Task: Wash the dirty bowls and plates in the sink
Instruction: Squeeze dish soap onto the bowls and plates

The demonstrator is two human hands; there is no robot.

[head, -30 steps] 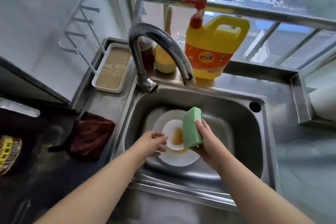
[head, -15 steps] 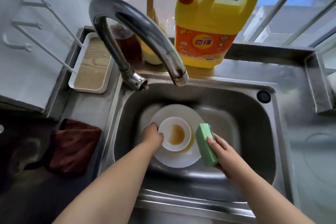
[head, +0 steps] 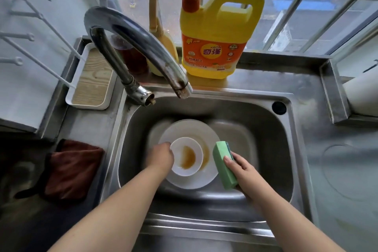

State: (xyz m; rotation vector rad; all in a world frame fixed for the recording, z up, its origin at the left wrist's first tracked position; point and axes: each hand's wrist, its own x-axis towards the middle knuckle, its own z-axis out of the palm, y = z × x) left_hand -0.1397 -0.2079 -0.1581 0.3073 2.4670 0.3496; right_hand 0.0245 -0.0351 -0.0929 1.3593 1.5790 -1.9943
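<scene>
Right hand (head: 242, 166) lowered green sponge (head: 224, 166); left hand (head: 161, 156) grips bowl (head: 187, 156) under faucet (head: 143, 47).

A grey stainless-steel tabletop (head: 337, 149) filled the frame, with a rectangular steel sink basin (head: 255, 129) sunk into its middle. On the basin floor lay a large white round plate (head: 194, 182), brown-stained. At centre left of the frame a dark red-brown cloth (head: 69, 170) lay crumpled on the tabletop beside the basin. Above it, at upper left, sat a white rectangular tray with a wood-grain base (head: 92, 82). On the back ledge, upper centre, stood a yellow plastic detergent jug with a red pump (head: 216, 37), just beside a curved chrome tap (head: 133, 32).
</scene>
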